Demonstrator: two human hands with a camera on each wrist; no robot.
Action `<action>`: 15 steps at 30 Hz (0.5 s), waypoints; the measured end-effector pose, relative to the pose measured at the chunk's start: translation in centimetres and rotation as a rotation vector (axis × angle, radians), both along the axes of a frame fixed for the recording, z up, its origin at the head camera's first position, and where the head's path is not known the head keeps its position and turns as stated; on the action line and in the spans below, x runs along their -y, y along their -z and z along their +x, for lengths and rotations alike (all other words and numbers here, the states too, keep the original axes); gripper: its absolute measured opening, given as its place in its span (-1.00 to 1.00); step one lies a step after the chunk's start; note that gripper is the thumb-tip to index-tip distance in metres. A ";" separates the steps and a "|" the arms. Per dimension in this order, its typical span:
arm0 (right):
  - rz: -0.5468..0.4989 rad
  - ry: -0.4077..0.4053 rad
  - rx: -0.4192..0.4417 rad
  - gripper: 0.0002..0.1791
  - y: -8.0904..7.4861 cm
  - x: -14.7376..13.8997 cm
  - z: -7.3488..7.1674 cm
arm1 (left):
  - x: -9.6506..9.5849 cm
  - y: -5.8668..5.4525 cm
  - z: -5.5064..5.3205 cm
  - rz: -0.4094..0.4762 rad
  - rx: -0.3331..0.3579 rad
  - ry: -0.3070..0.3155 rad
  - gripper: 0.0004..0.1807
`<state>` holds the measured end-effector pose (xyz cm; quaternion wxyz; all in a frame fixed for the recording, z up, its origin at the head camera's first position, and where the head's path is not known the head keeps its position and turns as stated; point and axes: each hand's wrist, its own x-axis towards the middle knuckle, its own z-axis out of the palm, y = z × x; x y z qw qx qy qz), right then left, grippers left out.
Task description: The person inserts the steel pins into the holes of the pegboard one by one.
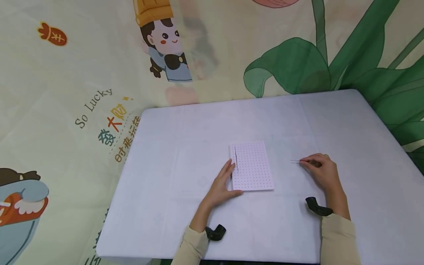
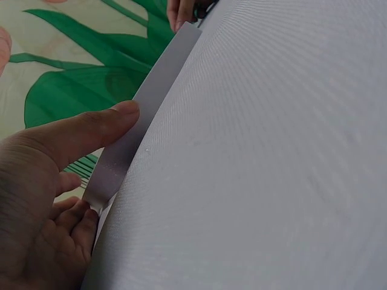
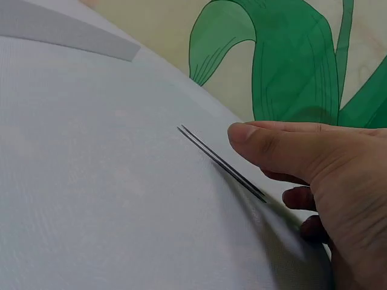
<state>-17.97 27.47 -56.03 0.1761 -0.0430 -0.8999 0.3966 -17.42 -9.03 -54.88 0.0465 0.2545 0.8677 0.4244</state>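
Observation:
A white board (image 1: 253,165) dotted with a grid of small holes lies flat on the table. Along its left side runs a row of thin dark pins (image 1: 236,160); several show as parallel lines (image 2: 81,168) in the left wrist view. My left hand (image 1: 218,189) rests round the near left corner, fingers on the left edge, thumb (image 2: 124,115) against the near edge. Off to the board's right, my right hand (image 1: 322,171) pinches thin metal pins (image 1: 294,161) between thumb and fingertips. Two parallel prongs (image 3: 221,162) show in the right wrist view; whether they join is hidden.
A white cloth (image 1: 185,147) covers the table. Behind it hangs a printed backdrop with green leaves (image 1: 298,62) and cartoon figures. Each wrist carries a black camera, the left one (image 1: 216,232) over the near part of the table, the right one (image 1: 318,207) farther right.

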 end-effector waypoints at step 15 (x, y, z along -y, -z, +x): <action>0.088 -0.081 -0.072 -0.94 -0.3 0.9 -0.5 | 0.0 0.1 0.1 -0.002 -0.003 -0.004 0.09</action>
